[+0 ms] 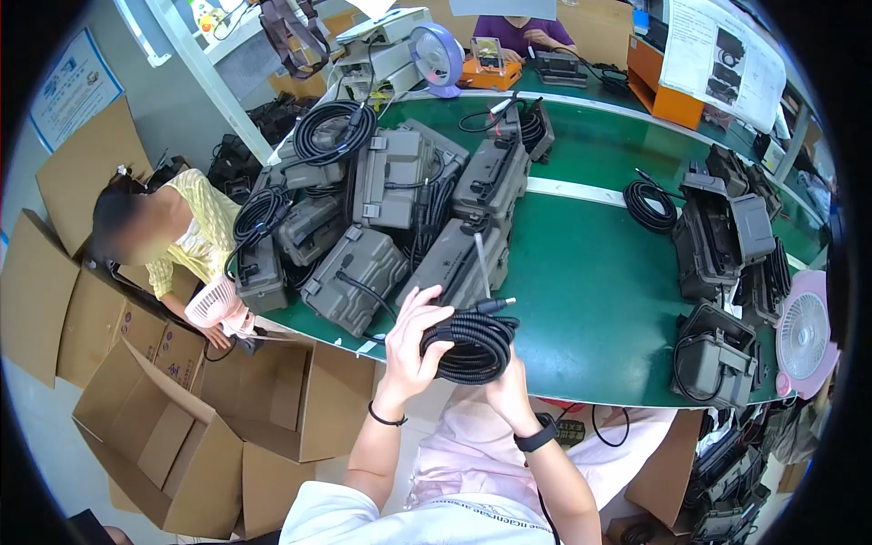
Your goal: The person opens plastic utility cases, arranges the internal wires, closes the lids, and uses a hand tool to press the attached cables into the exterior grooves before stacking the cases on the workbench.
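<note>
A coil of black corrugated cable [472, 350] is held up over the near edge of the green table. Its connector plug [496, 305] sticks out at the top, pointing right. My left hand [411, 345] grips the coil's left side, with thumb and fingers bent against it. My right hand [509, 381] holds the lower right side, its fingers largely hidden behind the loops. Just beyond the coil lies a dark grey plastic case [450, 263]. A thin white strip [482, 262] stands up in front of that case.
More grey cases [354, 277] with coiled cables crowd the left of the green table [590, 300]. Other cases [713, 354] and a pink fan [804, 331] line the right. Open cardboard boxes [163, 427] stand at left, near a seated person [195, 213]. Another person [522, 36] sits opposite.
</note>
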Demonstrator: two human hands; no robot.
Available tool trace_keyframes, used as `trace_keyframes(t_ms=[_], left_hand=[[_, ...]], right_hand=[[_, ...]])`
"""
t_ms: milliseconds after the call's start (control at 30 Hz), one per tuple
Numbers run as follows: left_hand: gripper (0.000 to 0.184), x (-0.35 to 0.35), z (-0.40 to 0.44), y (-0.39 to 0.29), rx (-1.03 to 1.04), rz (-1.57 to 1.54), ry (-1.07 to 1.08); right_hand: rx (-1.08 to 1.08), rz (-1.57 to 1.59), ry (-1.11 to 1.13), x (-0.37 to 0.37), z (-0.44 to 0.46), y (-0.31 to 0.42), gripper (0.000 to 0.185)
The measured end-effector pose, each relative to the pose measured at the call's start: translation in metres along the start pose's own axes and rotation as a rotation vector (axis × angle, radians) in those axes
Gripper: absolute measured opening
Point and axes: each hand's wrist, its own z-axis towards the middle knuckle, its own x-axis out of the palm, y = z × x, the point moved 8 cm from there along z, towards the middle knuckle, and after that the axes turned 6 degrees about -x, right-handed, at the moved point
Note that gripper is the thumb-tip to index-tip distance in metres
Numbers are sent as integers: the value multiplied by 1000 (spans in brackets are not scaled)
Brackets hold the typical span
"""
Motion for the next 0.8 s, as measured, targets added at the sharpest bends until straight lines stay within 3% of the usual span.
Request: trace_keyframes(t_ms=[33, 133, 167, 233, 333, 400, 467, 500, 600, 667, 733, 800], left_hand=[[35, 1, -2, 2, 17, -18, 51], [39, -9, -6, 11, -179, -349, -80], [45, -17, -5, 10, -189, -429, -178], [50, -53, -5, 15, -227, -130, -468], [42, -94, 5, 41, -280, -160, -789], [42, -107, 24, 66, -407, -249, -706], [46, -115, 38, 96, -573, 208, -414], [48, -114, 41, 91, -504, 711, -321], [47, -120, 48, 78, -375, 1094, -361], [43, -106, 66, 33, -289, 788, -379], [37, -54, 115, -33, -128, 529, -98], [33, -10, 148, -66, -2, 581, 58]], right_hand=[[81, 33, -5, -3, -3, -3, 45], [269, 44, -5, -16, -7, -5, 33], [169, 142, -58, -21, -2, 8, 21], [163, 366, -56, -21, -1, 12, 18], [127, 516, -8, -19, 0, 25, 18], [85, 555, 27, -12, -1, 32, 17], [116, 591, 13, -10, -3, 28, 16], [139, 604, 3, -11, -4, 26, 16], [147, 606, -79, -26, -4, 16, 16], [169, 601, -139, -45, -6, 11, 16], [180, 485, -216, -76, -8, 5, 15], [212, 355, -225, -103, -8, 2, 15]])
